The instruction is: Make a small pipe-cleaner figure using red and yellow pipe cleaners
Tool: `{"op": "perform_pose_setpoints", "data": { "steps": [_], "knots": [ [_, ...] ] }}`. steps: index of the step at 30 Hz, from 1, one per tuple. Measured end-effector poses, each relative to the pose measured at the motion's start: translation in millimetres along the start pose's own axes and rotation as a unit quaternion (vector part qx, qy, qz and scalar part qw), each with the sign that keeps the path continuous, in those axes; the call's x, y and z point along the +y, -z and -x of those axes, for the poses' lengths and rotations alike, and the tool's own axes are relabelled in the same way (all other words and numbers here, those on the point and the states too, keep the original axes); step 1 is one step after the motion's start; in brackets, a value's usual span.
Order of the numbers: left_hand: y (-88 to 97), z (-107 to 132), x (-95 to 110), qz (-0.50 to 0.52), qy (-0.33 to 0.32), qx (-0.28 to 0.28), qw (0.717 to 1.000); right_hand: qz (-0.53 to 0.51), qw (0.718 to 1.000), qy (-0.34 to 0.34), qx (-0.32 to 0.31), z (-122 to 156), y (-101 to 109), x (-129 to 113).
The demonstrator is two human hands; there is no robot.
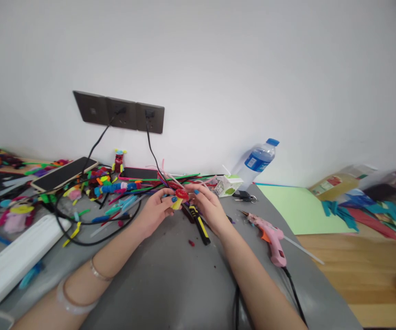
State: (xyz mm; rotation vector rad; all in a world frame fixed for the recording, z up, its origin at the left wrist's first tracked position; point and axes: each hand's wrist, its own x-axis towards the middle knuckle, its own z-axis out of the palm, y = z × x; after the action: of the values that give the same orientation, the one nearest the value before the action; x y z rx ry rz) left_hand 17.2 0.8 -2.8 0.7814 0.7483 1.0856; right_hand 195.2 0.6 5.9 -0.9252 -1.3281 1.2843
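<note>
My left hand [157, 206] is closed in a pinch on a small red and yellow craft piece [180, 197], which looks like fuzzy pipe cleaner. From the other side, the fingertips of my right hand [208, 205] close on the red part of the same piece. A black and yellow utility knife [201, 227] lies on the grey table [170, 284] just below the hands. To the right of my right hand rests a pink hot glue gun [269, 238] with a glue stick protruding from its back.
Pipe cleaners, small fuzzy figures [17, 215] and a looped black cable crowd the left. A phone [63, 174] and white block [19, 256] lie there too. Toward the back right stand a drink carton [228, 184] and water bottle [257, 162], with keys [246, 197] and green paper [304, 211] nearby.
</note>
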Motion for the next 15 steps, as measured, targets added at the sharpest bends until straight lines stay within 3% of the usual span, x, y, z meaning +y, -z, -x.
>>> {"op": "perform_pose_setpoints", "data": {
  "steps": [9, 15],
  "knots": [
    [4.4, 2, -4, -0.006, 0.004, -0.067, 0.998, -0.121, 0.981, -0.117, -0.095, 4, 3, -8],
    [6.6, 3, -7, -0.009, 0.039, -0.103, 0.994, -0.174, 0.966, -0.143, -0.125, 6, 5, -12]
  ]
}}
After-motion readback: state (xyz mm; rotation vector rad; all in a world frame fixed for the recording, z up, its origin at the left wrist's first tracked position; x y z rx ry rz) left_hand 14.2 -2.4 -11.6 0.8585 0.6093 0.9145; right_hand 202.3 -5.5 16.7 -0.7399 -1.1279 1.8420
